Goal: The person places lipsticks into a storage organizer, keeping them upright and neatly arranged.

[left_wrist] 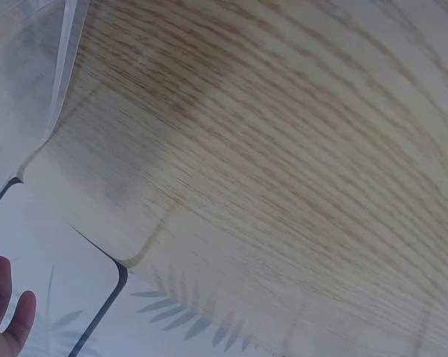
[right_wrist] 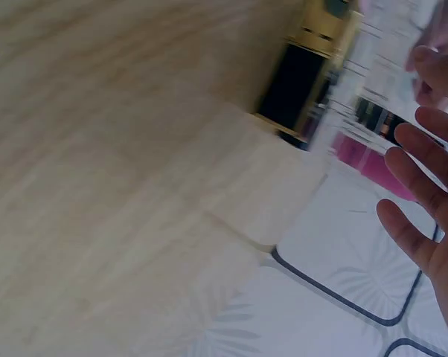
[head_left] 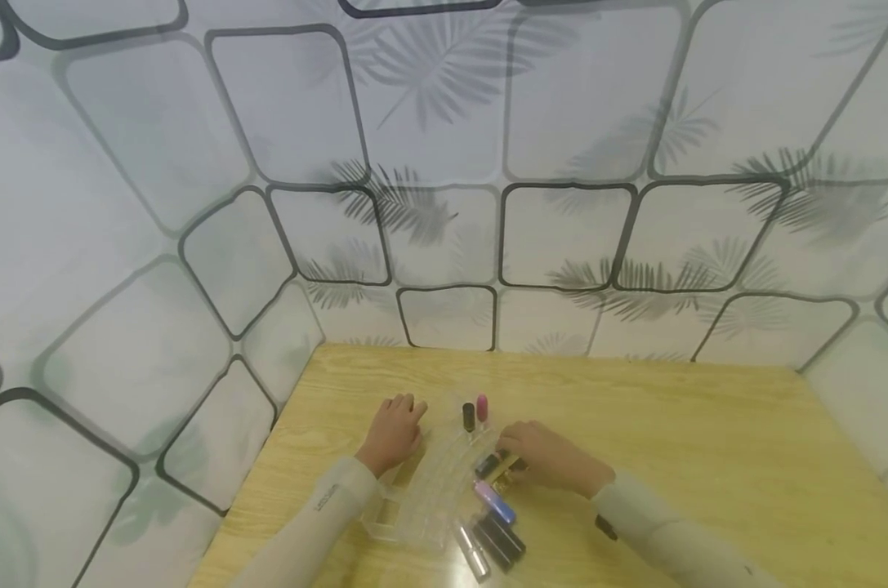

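Clear plastic forms the curved, tiered organiser [head_left: 438,486] just right of the left hand [head_left: 394,433], loosely spread perhaps to steady it, while a gold-and-black rectangular case [right_wrist: 292,85] lies beside the right hand [head_left: 548,457], fingers parted, seemingly placed within reach.

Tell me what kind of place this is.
Probably a small indoor nook or booth, home or purpose-built I can't tell. Leaf-patterned walls close in around a wood-grain table, which holds a clear plastic organizer and lipstick-like tubes.
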Available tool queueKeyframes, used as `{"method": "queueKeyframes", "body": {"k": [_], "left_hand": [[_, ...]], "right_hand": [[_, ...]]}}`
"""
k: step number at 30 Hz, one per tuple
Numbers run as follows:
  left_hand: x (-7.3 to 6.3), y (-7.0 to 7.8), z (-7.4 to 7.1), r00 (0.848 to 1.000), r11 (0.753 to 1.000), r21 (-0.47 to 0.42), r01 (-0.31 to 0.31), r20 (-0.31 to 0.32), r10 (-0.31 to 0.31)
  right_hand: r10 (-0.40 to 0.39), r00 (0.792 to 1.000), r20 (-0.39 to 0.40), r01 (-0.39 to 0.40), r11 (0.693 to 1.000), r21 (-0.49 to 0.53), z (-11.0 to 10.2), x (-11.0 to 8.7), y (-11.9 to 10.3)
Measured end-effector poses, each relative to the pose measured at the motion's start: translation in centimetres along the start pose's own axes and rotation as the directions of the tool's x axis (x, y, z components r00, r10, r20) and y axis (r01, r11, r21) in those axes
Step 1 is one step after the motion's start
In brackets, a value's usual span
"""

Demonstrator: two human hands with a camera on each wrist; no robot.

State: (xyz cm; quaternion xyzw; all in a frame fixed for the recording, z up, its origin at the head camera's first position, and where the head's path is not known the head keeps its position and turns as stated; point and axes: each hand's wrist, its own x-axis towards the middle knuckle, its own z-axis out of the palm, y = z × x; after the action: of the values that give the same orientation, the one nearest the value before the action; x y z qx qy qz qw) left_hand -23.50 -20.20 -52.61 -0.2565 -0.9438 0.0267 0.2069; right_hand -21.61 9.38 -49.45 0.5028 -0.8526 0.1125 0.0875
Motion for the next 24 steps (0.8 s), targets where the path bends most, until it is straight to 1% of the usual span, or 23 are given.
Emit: {"method": "queueKeyframes", "body": {"k": [3,7,11,16,21,24], "left_hand": [[0.0,0.0,0.1,1.000,1.000,-0.001,-0.003,-0.009,0.003],[0.0,0.0,0.2,1.000,1.000,0.003,-0.003,-0.019,0.003],[0.1,0.0,0.3,1.000,1.000,0.003,-0.003,-0.023,0.003],[0.1,0.0,0.3,1.000,1.000,-0.001,0.002,-0.009,-0.002],[0.0,0.0,0.4,1.000,1.000,-0.009,0.001,-0.019,-0.001],[0.0,-0.1,0.3,1.000,1.000,-0.017,0.000,-0.027,-0.001]], "right_hand": [[-0.009,1.000,-0.003,0.009,1.000,0.017,0.8,-0.8,0.1],[-0.029,0.999,-0.044,0.029,0.999,-0.015,1.9,-1.6,0.7],[-0.036,0.998,-0.060,0.035,0.999,-0.023,2.6,-2.1,1.2],[-0.052,0.997,-0.056,0.050,0.998,-0.032,2.9,-2.4,1.5],[-0.084,0.994,-0.065,0.080,0.995,-0.053,3.2,-2.4,1.7],[-0.078,0.995,-0.057,0.076,0.996,-0.043,3.3,-2.4,1.7]]}}
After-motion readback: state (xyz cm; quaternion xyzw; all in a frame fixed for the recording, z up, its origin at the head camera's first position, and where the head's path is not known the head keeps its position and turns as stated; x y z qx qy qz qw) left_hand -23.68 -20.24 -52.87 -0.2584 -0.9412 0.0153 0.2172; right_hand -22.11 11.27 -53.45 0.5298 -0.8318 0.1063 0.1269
